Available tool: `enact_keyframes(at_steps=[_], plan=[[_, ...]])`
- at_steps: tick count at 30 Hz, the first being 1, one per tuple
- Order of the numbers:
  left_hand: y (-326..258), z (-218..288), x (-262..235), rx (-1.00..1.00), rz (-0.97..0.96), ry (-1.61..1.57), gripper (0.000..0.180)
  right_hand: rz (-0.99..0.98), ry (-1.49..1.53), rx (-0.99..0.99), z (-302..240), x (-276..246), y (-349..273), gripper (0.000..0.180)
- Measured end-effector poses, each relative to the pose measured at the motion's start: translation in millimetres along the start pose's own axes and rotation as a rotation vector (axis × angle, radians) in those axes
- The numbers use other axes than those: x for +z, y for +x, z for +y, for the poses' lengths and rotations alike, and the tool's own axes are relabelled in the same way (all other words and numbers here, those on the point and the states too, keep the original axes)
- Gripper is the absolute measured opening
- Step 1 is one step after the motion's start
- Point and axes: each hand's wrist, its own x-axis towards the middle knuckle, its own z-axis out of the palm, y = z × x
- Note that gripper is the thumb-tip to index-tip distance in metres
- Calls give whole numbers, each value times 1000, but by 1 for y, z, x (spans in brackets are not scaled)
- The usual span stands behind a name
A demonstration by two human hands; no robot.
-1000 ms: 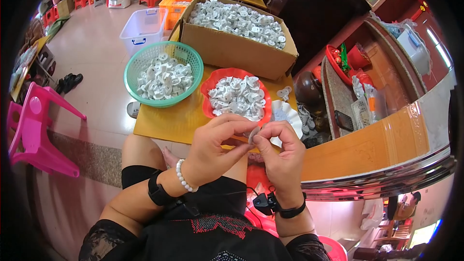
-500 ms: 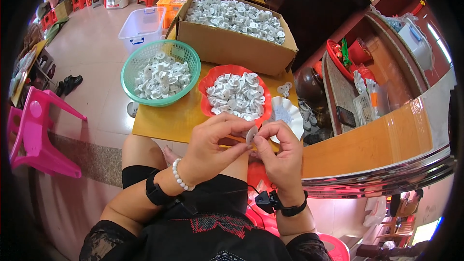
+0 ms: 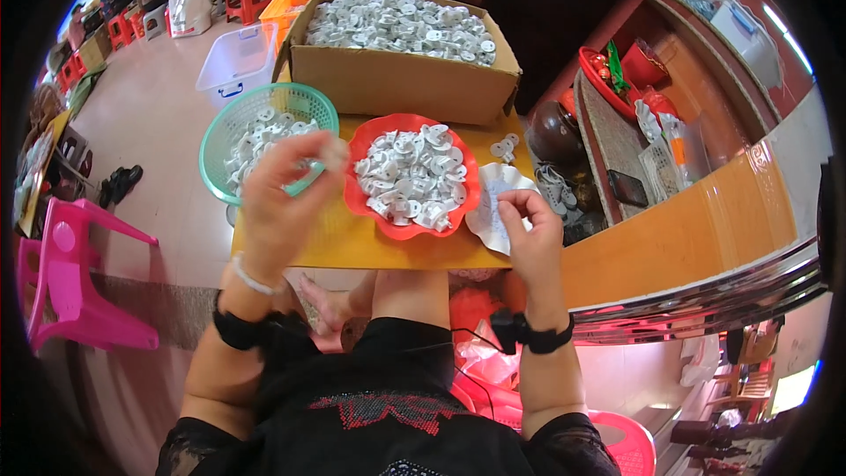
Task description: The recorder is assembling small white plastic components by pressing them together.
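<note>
My left hand (image 3: 286, 198), smeared by motion, is raised over the gap between the green basket (image 3: 330, 106) and the red scalloped bowl (image 3: 352, 198). A blurred whitish plastic part (image 3: 334, 152) shows at its closed fingertips. White round plastic parts (image 3: 412, 172) heap up in the red bowl, and more white parts (image 3: 256, 145) lie in the basket. At the right, my right hand (image 3: 536, 227) pinches with thumb and forefinger over a white wavy-edged dish (image 3: 480, 227) of tiny pale bluish pieces (image 3: 499, 192); what the fingertips hold is too small to make out.
A cardboard box (image 3: 397, 84) full of white parts stands at the table's back. A few loose parts (image 3: 505, 148) lie right of the bowl. Left are a clear tub (image 3: 231, 66) and a pink stool (image 3: 75, 273); right, a counter edge (image 3: 670, 256) with a phone (image 3: 627, 187).
My hands, together on a round white part before, have separated. The left has swung left and forward toward the basket; the right has moved to the wavy-edged dish. The view has shifted slightly.
</note>
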Motion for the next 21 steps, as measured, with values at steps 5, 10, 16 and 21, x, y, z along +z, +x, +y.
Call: enact_keyframes(at_steps=[5, 10, 16, 21], plan=[[28, -58, -62, 19, 183, 247, 40, -66, -387, 246, 96, -23, 16, 20], [23, -55, -19, 179, 75, 430, 37, -144, -712, 212, 108, -7, 10, 21], [9, -52, 62, 226, -307, 598, 26, -114, -812, 116, 121, -2, 14, 15], [15, -67, 87, 189, -338, 883, 22, 16, -741, 82, 124, -5, 15, 13]])
